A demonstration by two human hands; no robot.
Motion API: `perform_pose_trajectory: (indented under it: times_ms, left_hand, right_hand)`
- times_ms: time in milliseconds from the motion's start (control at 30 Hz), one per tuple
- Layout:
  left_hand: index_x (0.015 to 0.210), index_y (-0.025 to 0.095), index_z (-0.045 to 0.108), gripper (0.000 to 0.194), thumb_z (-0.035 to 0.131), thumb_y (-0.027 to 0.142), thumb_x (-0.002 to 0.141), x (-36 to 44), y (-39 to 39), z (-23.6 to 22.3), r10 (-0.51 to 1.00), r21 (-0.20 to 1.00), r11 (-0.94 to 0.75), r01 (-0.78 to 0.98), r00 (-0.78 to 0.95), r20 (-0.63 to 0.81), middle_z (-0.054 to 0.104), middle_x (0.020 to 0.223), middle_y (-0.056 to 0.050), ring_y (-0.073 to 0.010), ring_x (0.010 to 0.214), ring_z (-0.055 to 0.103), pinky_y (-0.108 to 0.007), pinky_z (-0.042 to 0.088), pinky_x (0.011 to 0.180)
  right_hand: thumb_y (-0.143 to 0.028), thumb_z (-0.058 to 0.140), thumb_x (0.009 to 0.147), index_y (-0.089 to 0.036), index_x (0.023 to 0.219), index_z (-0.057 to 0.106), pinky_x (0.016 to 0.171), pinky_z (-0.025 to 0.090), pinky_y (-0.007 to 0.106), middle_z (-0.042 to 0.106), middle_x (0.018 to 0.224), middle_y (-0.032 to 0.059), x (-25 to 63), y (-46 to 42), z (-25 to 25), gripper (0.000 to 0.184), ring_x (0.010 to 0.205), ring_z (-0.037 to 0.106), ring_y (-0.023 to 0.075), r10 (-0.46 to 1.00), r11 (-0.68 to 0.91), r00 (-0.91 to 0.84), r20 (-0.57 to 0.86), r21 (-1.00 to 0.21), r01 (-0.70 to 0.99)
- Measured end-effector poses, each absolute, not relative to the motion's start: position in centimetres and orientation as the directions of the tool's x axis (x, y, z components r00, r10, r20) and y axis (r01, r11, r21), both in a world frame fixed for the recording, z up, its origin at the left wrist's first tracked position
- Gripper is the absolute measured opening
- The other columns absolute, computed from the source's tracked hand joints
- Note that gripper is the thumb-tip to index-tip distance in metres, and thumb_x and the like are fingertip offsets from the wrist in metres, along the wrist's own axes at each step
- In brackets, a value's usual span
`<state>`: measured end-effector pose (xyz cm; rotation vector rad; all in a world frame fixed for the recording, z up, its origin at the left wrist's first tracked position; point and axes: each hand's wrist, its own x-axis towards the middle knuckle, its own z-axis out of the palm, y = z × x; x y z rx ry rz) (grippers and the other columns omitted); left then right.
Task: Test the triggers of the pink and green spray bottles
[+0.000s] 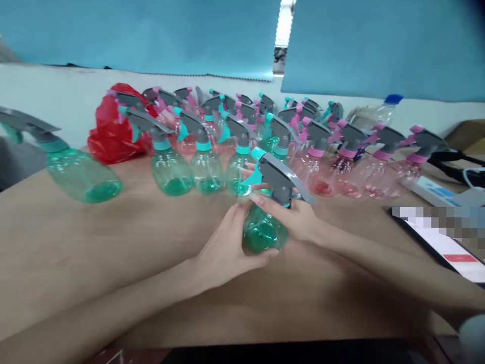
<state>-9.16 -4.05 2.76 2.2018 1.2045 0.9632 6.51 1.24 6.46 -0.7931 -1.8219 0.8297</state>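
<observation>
A green spray bottle [264, 230] with a grey and teal trigger head is held slightly tilted above the front half of the table. My left hand [231, 242] is wrapped around its lower body, thumb near the base. At the neck, just under the spray head, my right hand [293, 217] grips from the right, its fingers partly hidden behind the head. Directly behind stand more green spray bottles, one of them the near green bottle [207, 174]. To their right is a row of pink spray bottles, including the pink bottle [322, 174].
A green spray bottle [83, 174] leans at the far left of the wooden table [94, 242]. Behind the rows sits a red plastic bag [113, 126]. On the right lie a phone or tablet [432, 237], a white and blue box [435, 191] and black straps [450, 164].
</observation>
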Motion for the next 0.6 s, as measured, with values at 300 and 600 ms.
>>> perform_pose_trajectory:
  times_ms: [300, 600]
  left_hand:
    - [0.134, 0.022, 0.036, 0.073, 0.073, 0.046, 0.076, -15.5, -7.9, 3.3, 0.857, 0.534, -0.385, 0.752, 0.076, 0.51, 0.051, 0.129, -0.011, -0.0338, 0.121, 0.049, -0.048, 0.046, 0.098]
    - [0.132, 0.03, 0.037, 0.069, 0.07, 0.054, 0.076, -22.9, -10.3, 3.7, 0.824, 0.41, -0.23, 0.882, -0.047, 0.564, 0.056, 0.117, -0.007, -0.0326, 0.11, 0.056, -0.048, 0.051, 0.088]
  right_hand:
    - [-0.042, 0.062, 0.081, -0.024, 0.079, 0.048, 0.059, 0.045, 0.03, 0.045, 0.065, -0.0056, -3.2, -0.2, 6.7, 0.023, 0.057, 0.044, 0.0111, 0.652, 0.676, -0.459, 0.603, -0.737, -0.008]
    - [-0.047, 0.078, 0.066, -0.019, 0.11, 0.052, 0.087, 0.048, 0.04, 0.058, 0.109, 0.0076, -8.3, 0.8, 8.6, 0.058, 0.102, 0.056, 0.0223, 0.396, 0.85, -0.645, 0.654, -0.526, -0.012]
